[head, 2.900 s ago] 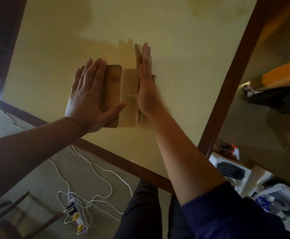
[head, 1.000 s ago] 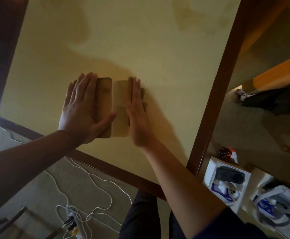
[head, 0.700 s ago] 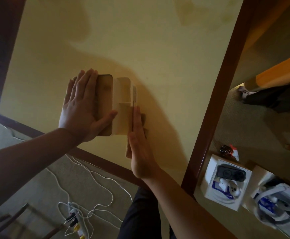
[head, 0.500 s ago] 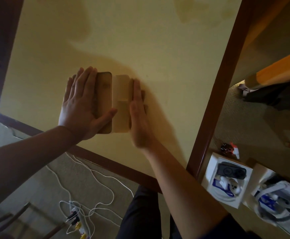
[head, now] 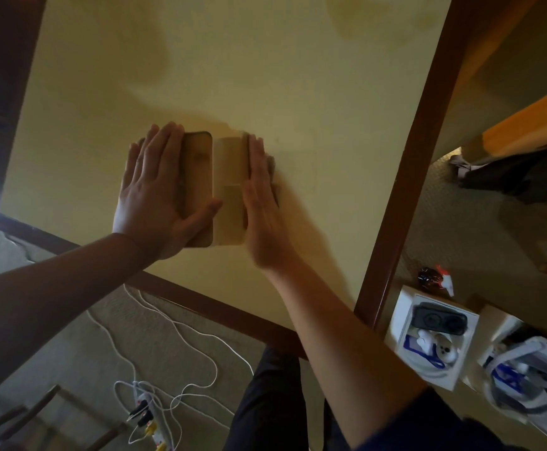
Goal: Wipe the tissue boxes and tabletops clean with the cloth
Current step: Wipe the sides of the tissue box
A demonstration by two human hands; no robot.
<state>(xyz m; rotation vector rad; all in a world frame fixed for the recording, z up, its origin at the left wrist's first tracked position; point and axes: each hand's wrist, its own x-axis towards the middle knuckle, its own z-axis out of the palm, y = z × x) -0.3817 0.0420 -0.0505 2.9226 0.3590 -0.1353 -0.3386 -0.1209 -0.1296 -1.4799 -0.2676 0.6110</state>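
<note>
A tan tissue box (head: 197, 170) with a darker rounded top panel and a lighter right face (head: 230, 190) stands on the yellow tabletop (head: 298, 92). My left hand (head: 155, 196) lies flat on the box's left part, fingers straight, thumb along its near end. Pressed flat against the lighter right face is my right hand (head: 259, 196), slightly blurred. A small darker patch (head: 271, 164) shows past its fingers; I cannot tell whether that is the cloth.
The table has a dark brown wooden rim (head: 200, 301), with damp-looking patches (head: 356, 17) far back. On the carpet below lie a power strip with white cables (head: 148, 415), open white boxes (head: 431, 336) at right and a chair frame (head: 54, 415) at lower left.
My right hand slid back toward me along the box's right face, then forward again to where it is now. The left hand and the box stayed put.
</note>
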